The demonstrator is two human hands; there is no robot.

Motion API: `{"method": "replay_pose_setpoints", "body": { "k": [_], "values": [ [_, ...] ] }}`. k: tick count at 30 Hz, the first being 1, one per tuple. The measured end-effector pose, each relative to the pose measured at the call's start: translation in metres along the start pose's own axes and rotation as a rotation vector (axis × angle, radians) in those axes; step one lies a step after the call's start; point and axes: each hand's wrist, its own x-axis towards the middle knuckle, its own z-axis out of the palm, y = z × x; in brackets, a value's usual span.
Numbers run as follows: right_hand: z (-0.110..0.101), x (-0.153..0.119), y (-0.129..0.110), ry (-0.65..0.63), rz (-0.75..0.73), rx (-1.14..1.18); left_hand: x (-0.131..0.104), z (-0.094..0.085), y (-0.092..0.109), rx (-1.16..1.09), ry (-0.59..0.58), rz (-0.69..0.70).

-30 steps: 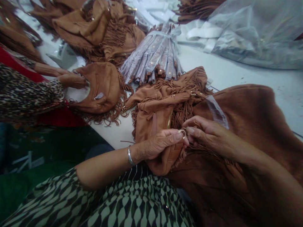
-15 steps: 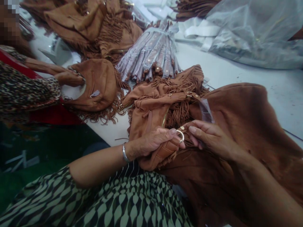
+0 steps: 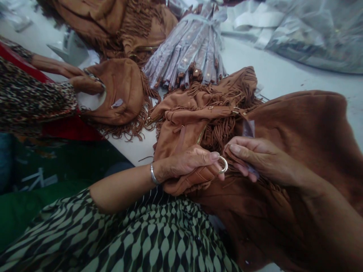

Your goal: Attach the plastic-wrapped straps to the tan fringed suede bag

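A brown suede-like bag (image 3: 170, 145) with fringe and a gold zip lies in front of me. My left hand (image 3: 193, 160) is closed on the bag's edge by a gold ring (image 3: 224, 165), thumb on top and fingers partly hidden beneath. Just right of the ring, my right hand (image 3: 255, 156) pinches the end of a brown strap (image 3: 228, 152). A bit of clear plastic shows under its fingers. The strap end and the ring are apart. Brown fabric (image 3: 306, 124) spreads beneath and beyond my right arm.
At the left, a co-worker's hands (image 3: 87, 84) are at another fringed bag (image 3: 124, 90). Behind my bag lies a tied bundle of plastic-wrapped straps (image 3: 190, 49). More brown bags (image 3: 113, 26) are piled at the back left, and clear plastic sheeting (image 3: 320, 34) at the back right.
My right hand has drawn the strap end away from the ring, where it was close before. The whole view has shifted slightly. My left hand keeps its hold.
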Motion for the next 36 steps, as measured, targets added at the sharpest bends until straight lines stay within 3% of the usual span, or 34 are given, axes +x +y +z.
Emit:
{"method": "replay_pose_setpoints", "body": {
  "k": [6, 15, 21, 25, 31, 36],
  "values": [
    [0.001, 0.002, 0.005, -0.005, -0.017, -0.042, 0.004, 0.000, 0.001, 0.003, -0.044, 0.063],
    [0.007, 0.005, 0.011, -0.016, -0.033, 0.095, 0.009, -0.002, 0.000, 0.129, -0.073, 0.112],
    [0.005, 0.004, 0.016, -0.046, -0.028, 0.123, 0.010, 0.005, -0.004, 0.037, 0.044, 0.107],
    [0.007, 0.000, 0.016, -0.114, 0.047, 0.070, 0.014, -0.002, -0.006, 0.025, 0.130, 0.187],
    [0.007, -0.002, 0.012, 0.165, -0.049, 0.093, 0.014, -0.005, -0.003, 0.119, 0.005, 0.216],
    [0.015, 0.005, 0.013, 0.083, -0.038, 0.065, 0.012, -0.003, -0.003, 0.100, -0.005, 0.124]
  ]
}}
